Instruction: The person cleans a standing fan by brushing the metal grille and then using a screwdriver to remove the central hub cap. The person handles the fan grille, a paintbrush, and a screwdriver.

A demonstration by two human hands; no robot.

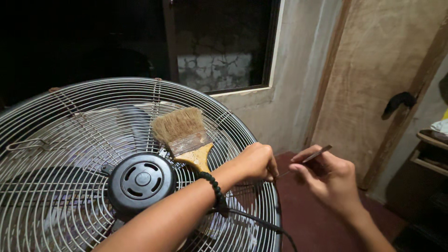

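The scene is dimly lit, seemingly from above the wearer; the upper left is lost in blackness. Slight glare is seen on the fan grille (70,140), and edges are bowed.

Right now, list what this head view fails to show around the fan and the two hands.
- Fan grille: left and lower parts cut off by the frame edges.
- Brush: handle end hidden behind the left forearm.
- Left hand: fingertips curl out of sight at the rim.
- Thin metal tool in the right hand: its tip is too small and dim to tell.
- Blades: blurred behind the wires.
- Window: too dark.
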